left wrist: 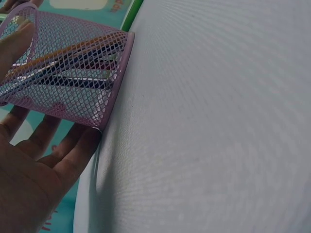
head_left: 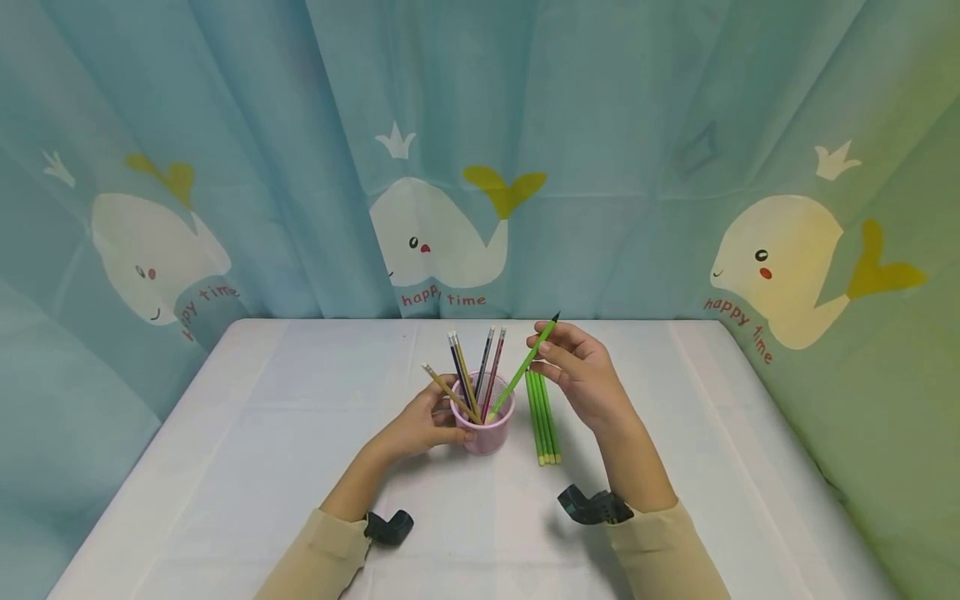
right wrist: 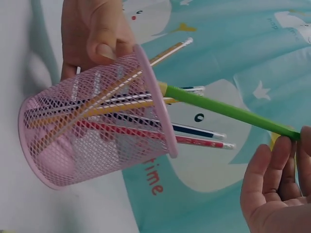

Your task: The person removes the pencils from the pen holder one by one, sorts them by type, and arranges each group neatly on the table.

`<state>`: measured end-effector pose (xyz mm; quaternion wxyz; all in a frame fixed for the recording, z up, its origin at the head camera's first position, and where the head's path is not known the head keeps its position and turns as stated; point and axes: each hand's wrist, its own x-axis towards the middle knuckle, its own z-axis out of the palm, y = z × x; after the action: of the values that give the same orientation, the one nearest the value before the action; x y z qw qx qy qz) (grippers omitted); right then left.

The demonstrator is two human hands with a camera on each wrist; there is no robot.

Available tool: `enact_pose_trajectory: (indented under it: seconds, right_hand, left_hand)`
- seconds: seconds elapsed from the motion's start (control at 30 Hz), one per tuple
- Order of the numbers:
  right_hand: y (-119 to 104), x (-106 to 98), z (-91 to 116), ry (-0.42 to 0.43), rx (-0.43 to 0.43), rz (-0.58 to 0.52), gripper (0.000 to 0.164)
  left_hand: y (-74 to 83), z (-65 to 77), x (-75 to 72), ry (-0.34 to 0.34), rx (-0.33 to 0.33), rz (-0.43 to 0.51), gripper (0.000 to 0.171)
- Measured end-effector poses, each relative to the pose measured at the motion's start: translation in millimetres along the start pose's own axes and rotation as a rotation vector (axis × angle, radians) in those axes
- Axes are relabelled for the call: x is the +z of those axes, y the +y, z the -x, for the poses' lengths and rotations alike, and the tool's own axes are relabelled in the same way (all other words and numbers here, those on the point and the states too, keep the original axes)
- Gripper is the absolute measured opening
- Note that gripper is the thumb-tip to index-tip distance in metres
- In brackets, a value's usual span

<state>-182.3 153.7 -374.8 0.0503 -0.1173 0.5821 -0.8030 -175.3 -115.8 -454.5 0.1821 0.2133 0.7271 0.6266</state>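
A pink mesh pencil cup (head_left: 486, 437) stands upright on the white table, with several pencils (right wrist: 199, 141) leaning out of it, gold, dark and red. My left hand (head_left: 416, 425) holds the cup from its left side, thumb at the front and fingers behind. My right hand (head_left: 588, 375) pinches a green pencil (head_left: 525, 364) near its dark sharpened tip. The pencil slants down to the left, its pale end just inside the cup's rim in the right wrist view. Several more green pencils (head_left: 543, 421) lie side by side on the table right of the cup.
The white table (head_left: 300, 367) reaches back to a blue-green curtain (head_left: 600, 167) printed with whales. Each wrist wears a small black camera, the left camera (head_left: 390, 527) and the right camera (head_left: 592, 506).
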Motion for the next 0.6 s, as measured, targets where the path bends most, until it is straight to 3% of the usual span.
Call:
enact_pose_trajectory:
  seconds: [0.3, 0.6]
  right_hand:
    - [-8, -13, 2, -0.006, -0.051, -0.085, 0.023]
    - [-13, -28, 2, 0.056, -0.062, -0.023, 0.022]
  left_hand:
    - [0.3, 0.5, 1.1, 0.002, -0.004, 0.013, 0.076]
    - [-0.7, -0.3, 1.7, 0.005, -0.004, 0.012, 0.075]
